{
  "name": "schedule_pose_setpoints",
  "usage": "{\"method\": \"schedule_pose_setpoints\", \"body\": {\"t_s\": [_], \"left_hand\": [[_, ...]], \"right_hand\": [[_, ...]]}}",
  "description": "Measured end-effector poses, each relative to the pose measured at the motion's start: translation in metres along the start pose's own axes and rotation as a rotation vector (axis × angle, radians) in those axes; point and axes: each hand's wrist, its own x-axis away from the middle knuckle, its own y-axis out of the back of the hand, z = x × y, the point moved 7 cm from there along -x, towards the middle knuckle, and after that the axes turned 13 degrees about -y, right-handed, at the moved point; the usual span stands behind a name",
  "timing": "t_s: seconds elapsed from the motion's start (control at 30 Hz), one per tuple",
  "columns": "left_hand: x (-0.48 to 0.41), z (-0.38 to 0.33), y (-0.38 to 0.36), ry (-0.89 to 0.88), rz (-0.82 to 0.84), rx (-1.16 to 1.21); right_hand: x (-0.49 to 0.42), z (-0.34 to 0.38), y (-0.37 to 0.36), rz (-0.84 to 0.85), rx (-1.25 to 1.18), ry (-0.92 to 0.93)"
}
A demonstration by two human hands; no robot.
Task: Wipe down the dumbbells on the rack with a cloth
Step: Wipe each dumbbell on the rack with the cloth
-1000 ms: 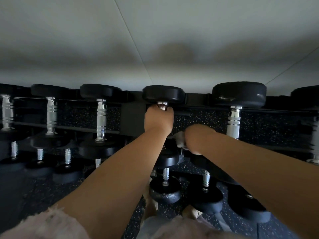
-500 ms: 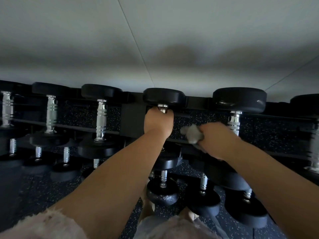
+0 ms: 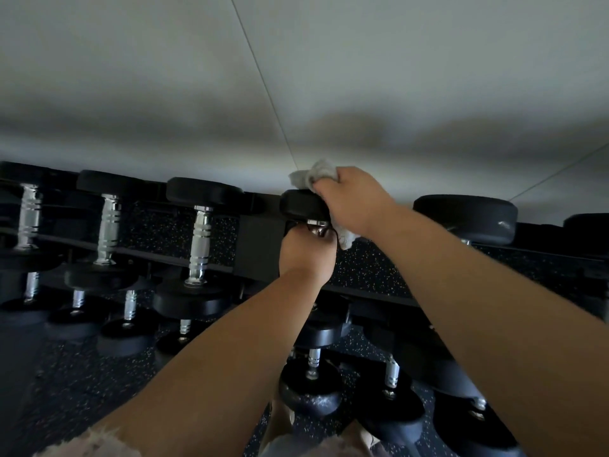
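Left hand [image 3: 306, 255], right hand [image 3: 352, 199], forearms [image 3: 214, 364] bare; pale pink fuzzy garment [image 3: 99, 445] below.

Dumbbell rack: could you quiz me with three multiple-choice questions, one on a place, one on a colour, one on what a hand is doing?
1. Where is the grey cloth?
A) on the floor
B) against the far head of a top-row dumbbell, in the right hand
C) hanging from a shelf

2. What colour are the dumbbell heads?
A) black
B) red
C) yellow

3. What is the left hand doing?
A) hanging idle
B) gripping that dumbbell's chrome handle
C) holding the cloth

1 B: the right hand bunches it against that head.
2 A: every head in view is black.
3 B: its fingers curl round the handle below the head.
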Motion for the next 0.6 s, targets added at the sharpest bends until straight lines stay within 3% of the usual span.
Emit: {"method": "schedule_pose_setpoints", "body": {"t_s": [0.13, 0.3, 0.47, 0.6], "left_hand": [[0.003, -0.003, 0.001, -0.002, -0.009, 0.002], [0.005, -0.004, 0.0, 0.007, 0.008, 0.016], [0.003, -0.004, 0.0, 0.014, 0.026, 0.015], [0.003, -0.003, 0.0, 0.02, 0.025, 0.036]], "right_hand": [[-0.027, 0.008, 0.006, 0.129, 0.155, 0.034], [-0.077, -0.005, 0.001, 0.23, 0.581, -0.136], [-0.086, 0.018, -0.024, 0.36, 0.507, -0.046], [-0.1, 0.034, -0.036, 0.274, 0.486, 0.049]]}}
